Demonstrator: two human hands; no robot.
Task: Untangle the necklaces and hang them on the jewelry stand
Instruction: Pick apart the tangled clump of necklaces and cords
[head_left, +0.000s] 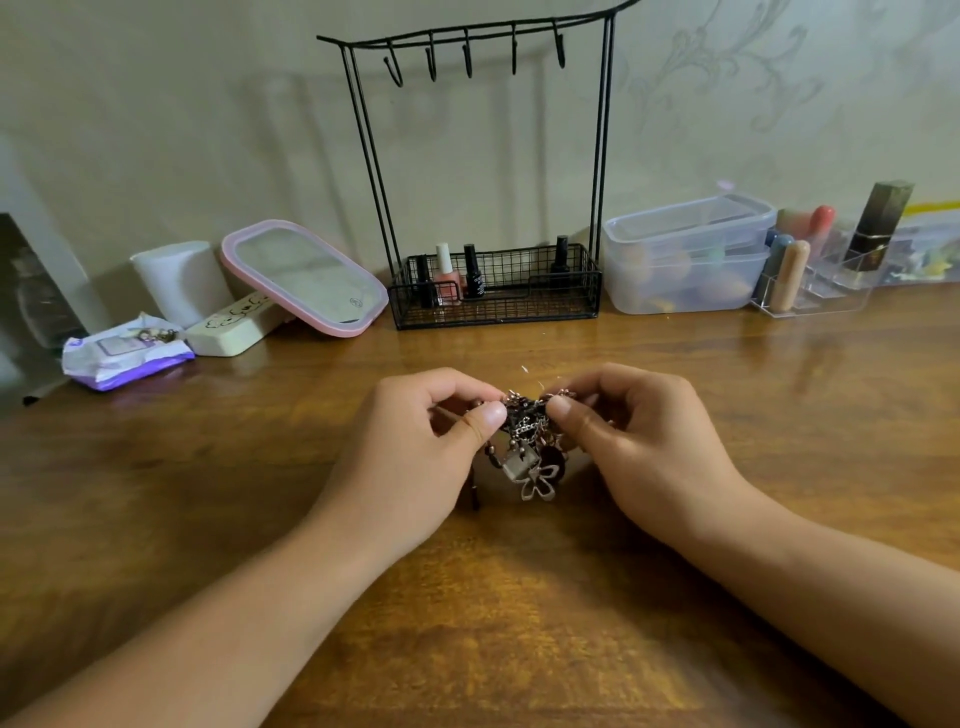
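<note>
Left hand (415, 441) and right hand (639, 441) each pinched knotted clump of metal-chain necklaces (527, 421), held between fingertips above wooden bench (519, 623). Black wire jewelry stand (488, 171) stood beyond fingers, hooks bare. Risk: hard pulling likely tightens knot or snaps chain.

necklaces (524, 421) partly behind fingertips (491, 415)

Black wire stand (488, 156), pink-rimmed mirror (306, 278), brown wood-grain table (519, 623), silver & copper necklaces (530, 441), purple/white packet (124, 358)
</note>
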